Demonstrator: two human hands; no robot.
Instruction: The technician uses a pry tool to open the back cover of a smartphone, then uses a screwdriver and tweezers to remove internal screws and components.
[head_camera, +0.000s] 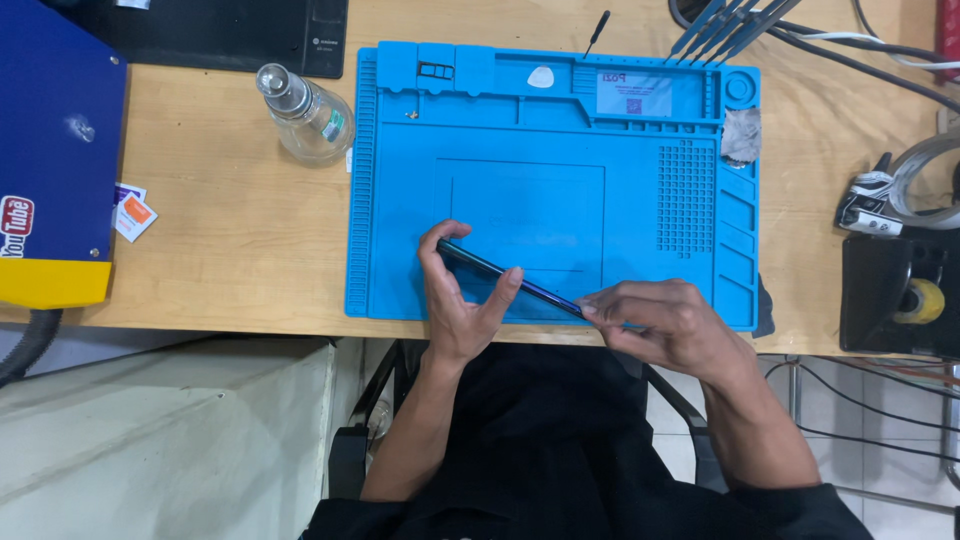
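Observation:
A dark, thin smartphone (508, 277) is held edge-on over the near part of a blue silicone work mat (520, 150). My left hand (455, 300) grips its left end, thumb on the far side and fingers curled on the near side. My right hand (670, 325) pinches the phone's right end between thumb and fingertips. The phone tilts down to the right, just above the mat's near edge.
On the mat lie a white pick (541, 77), a small card tray (436, 70), a white label (634, 94) and a grey rag (741, 135). A clear glass bottle (305, 115) stands left of it. Tweezers (725, 25), a blue box (50, 150) and cables surround it.

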